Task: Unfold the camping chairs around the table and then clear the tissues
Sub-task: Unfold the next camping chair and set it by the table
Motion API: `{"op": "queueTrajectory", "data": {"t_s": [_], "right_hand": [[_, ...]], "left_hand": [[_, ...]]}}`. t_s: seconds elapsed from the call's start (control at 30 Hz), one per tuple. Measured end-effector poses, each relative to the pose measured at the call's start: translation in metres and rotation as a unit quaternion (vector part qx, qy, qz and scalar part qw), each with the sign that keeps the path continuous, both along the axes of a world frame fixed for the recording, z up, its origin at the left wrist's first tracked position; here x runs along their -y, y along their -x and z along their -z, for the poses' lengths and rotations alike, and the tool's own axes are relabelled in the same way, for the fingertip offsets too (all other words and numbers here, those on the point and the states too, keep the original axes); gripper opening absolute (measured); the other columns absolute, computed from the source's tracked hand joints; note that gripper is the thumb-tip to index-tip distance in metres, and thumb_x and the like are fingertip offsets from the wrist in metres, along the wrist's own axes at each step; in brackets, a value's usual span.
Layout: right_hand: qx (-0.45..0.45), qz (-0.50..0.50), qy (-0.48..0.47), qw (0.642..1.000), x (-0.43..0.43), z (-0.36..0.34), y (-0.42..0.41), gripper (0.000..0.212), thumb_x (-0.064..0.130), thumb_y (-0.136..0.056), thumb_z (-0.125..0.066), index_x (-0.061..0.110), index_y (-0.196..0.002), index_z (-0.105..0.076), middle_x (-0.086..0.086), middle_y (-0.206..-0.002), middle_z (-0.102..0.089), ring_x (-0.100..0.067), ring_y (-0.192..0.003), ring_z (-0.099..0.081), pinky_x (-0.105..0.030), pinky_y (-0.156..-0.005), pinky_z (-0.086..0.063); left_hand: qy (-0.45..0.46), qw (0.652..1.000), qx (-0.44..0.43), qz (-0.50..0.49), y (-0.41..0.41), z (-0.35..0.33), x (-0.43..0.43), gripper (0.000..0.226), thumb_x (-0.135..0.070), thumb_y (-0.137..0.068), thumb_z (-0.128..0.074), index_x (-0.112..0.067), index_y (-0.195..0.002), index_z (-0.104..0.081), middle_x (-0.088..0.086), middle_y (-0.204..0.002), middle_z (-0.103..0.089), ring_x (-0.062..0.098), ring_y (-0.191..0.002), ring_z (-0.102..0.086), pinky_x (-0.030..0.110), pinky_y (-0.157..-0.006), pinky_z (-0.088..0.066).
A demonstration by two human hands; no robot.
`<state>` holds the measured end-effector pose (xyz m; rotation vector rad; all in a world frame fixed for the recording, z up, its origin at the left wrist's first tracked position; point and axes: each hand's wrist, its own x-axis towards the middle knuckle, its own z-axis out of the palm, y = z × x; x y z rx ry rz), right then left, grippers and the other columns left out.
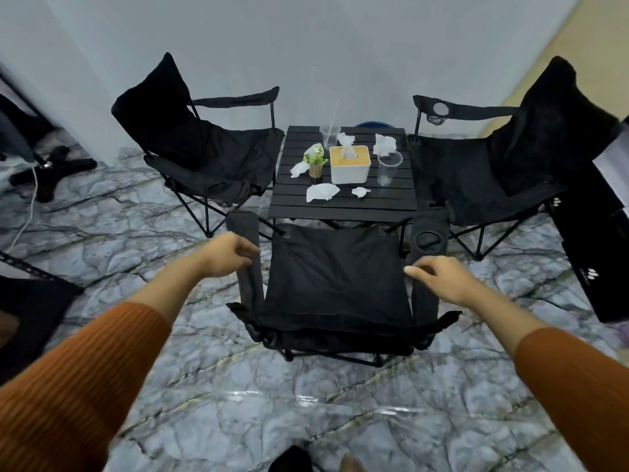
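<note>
1. A person in ribbed orange sleeves is standing behind the near black fabric camping chair [337, 284], looking down over its seat toward a small black slatted table [343, 209].
2. The left hand [231, 255] is curling its fingers round the chair's left armrest [243, 226], clamping onto it. The right hand [439, 277] is lying across the right armrest [425, 301] with bent fingers and its thumb pointing toward the seat. I cannot tell whether it is gripping or only resting.
3. Both armrests are running lengthwise away from the person, toward the table.
4. Three camping chairs are standing around the table: the near one, the left-side chair [204, 151] and the right-side chair [493, 158]. All three are looking fully spread, so the unfolding is probably done.
5. The crumpled white tissues are lying on the table, straight ahead of both hands, with the near chair standing between. I am counting at least four: one beside the plant [299, 168], a broad one at the front [322, 192], a small one [360, 191] and one at the back right [384, 144].
6. The left hand is nearer the broad front tissue, and the right hand is nearer the small one.
7. Also on the table are one white tissue box with a wooden lid [350, 168], two clear plastic cups [389, 168] and one small potted plant [316, 161].
</note>
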<state>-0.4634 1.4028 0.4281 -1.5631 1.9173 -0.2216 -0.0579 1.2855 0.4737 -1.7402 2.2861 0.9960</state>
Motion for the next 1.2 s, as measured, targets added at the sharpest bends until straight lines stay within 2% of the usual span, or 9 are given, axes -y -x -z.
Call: {"op": "queueTrajectory", "data": {"t_s": [0.1,0.27,0.5,0.7,0.8,0.9,0.97,1.1,1.2], "right_hand": [[0.026,0.011,-0.009,1.0,0.044,0.03,-0.018,0.035,0.047,-0.093,-0.055,0.019,-0.109,-0.068,-0.003,-0.111,-0.069,-0.02,-0.102,-0.062,-0.036,-0.088,-0.05],[0.006,0.018,-0.047,0.999,0.11,0.129,-0.049,0.049,0.04,-0.095,-0.055,0.015,-0.137,-0.047,-0.009,-0.143,-0.047,-0.029,-0.132,-0.043,-0.045,-0.107,-0.041],[-0.088,0.034,-0.08,0.992,0.167,0.28,-0.072,0.067,0.038,-0.096,-0.053,0.018,-0.151,-0.021,-0.006,-0.161,-0.015,-0.028,-0.149,-0.01,-0.05,-0.12,-0.02],[-0.135,-0.02,-0.124,0.983,0.168,0.372,-0.079,0.083,0.054,-0.092,-0.047,0.033,-0.153,0.006,0.006,-0.162,0.019,-0.024,-0.15,0.013,-0.057,-0.12,-0.01],[-0.137,-0.036,-0.196,0.97,0.166,0.404,-0.074,0.095,0.081,-0.08,-0.033,0.039,-0.148,0.018,0.013,-0.156,0.031,-0.02,-0.148,0.022,-0.064,-0.115,0.003],[-0.125,-0.052,-0.289,0.948,0.171,0.416,-0.067,0.104,0.091,-0.07,-0.028,0.041,-0.145,0.023,0.016,-0.152,0.037,-0.017,-0.144,0.031,-0.07,-0.108,0.013],[-0.111,-0.05,-0.284,0.951,0.171,0.411,-0.069,0.103,0.088,-0.072,-0.029,0.039,-0.147,0.021,0.014,-0.153,0.036,-0.018,-0.144,0.031,-0.071,-0.108,0.012],[-0.134,-0.027,-0.138,0.981,0.15,0.398,-0.08,0.092,0.081,-0.08,-0.027,0.038,-0.15,0.014,0.009,-0.159,0.026,-0.02,-0.147,0.023,-0.066,-0.116,0.003],[-0.132,-0.043,-0.216,0.966,0.124,0.402,-0.08,0.092,0.085,-0.078,-0.019,0.04,-0.147,0.023,0.013,-0.153,0.036,-0.019,-0.146,0.027,-0.068,-0.114,0.008]], "left_hand": [[0.039,0.999,0.02,0.016,0.034,0.029,0.038,0.037,-0.016,-0.092,-0.062,-0.013,-0.128,-0.063,0.008,-0.129,-0.065,0.022,-0.119,-0.06,0.027,-0.096,-0.044],[-0.015,0.996,0.071,0.06,0.088,0.14,0.104,0.049,-0.024,-0.094,-0.058,-0.01,-0.14,-0.048,0.014,-0.143,-0.051,0.03,-0.131,-0.048,0.035,-0.106,-0.039],[-0.019,0.971,0.174,0.166,0.129,0.326,0.142,0.079,-0.045,-0.099,-0.042,-0.011,-0.154,0.002,0.006,-0.164,0.007,0.026,-0.15,0.012,0.049,-0.121,-0.001],[0.008,0.96,0.21,0.186,0.139,0.422,0.141,0.09,-0.067,-0.093,-0.025,-0.015,-0.15,0.022,0.001,-0.157,0.03,0.023,-0.145,0.029,0.053,-0.116,0.017],[-0.03,0.954,0.234,0.185,0.135,0.45,0.152,0.093,-0.074,-0.088,-0.021,-0.022,-0.147,0.028,-0.006,-0.153,0.038,0.021,-0.143,0.033,0.056,-0.115,0.019],[-0.069,0.943,0.258,0.198,0.132,0.461,0.159,0.098,-0.078,-0.085,-0.025,-0.025,-0.144,0.032,-0.008,-0.149,0.043,0.02,-0.141,0.036,0.059,-0.114,0.018],[-0.057,0.953,0.228,0.193,0.131,0.456,0.155,0.097,-0.077,-0.085,-0.025,-0.024,-0.146,0.029,-0.006,-0.15,0.041,0.022,-0.142,0.034,0.058,-0.115,0.017],[0.014,0.974,0.146,0.17,0.12,0.445,0.121,0.087,-0.066,-0.092,-0.03,-0.023,-0.151,0.018,0.001,-0.159,0.027,0.023,-0.147,0.025,0.052,-0.12,0.008],[-0.052,0.973,0.168,0.147,0.105,0.449,0.09,0.086,-0.067,-0.092,-0.029,-0.027,-0.15,0.02,-0.001,-0.158,0.03,0.023,-0.146,0.026,0.052,-0.12,0.01]]}}
